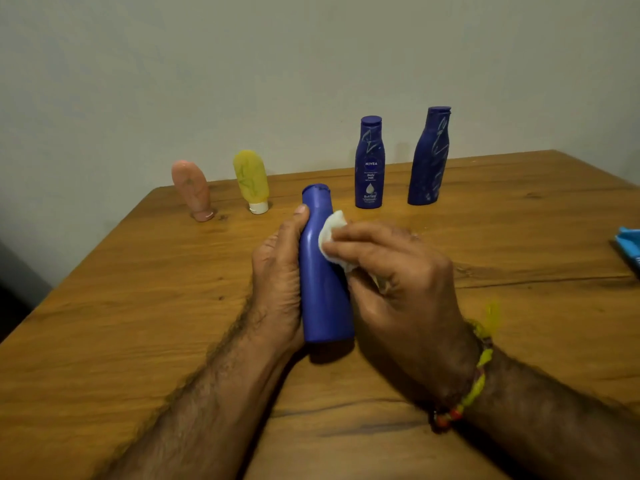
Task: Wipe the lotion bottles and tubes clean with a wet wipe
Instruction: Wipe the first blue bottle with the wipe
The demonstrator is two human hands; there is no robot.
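Your left hand (280, 271) grips the blue bottle (323, 271) between your hands, tilted off the table (138, 306), steadying it so your right hand (398, 271), pinching the wet wipe (334, 233), can rub its side.

Home rm: wood table (138, 306), plain wall (242, 64).

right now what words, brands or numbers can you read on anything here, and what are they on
"NIVEA": on the front of the small dark blue plastic bottle standing upright at the back.
"Body Milk": below it on the same bottle.
Smaller print lower on that label: too small to read.
Tall dark blue bottle, held blue bottle, yellow tube, pink tube, blue packet: no readable text.
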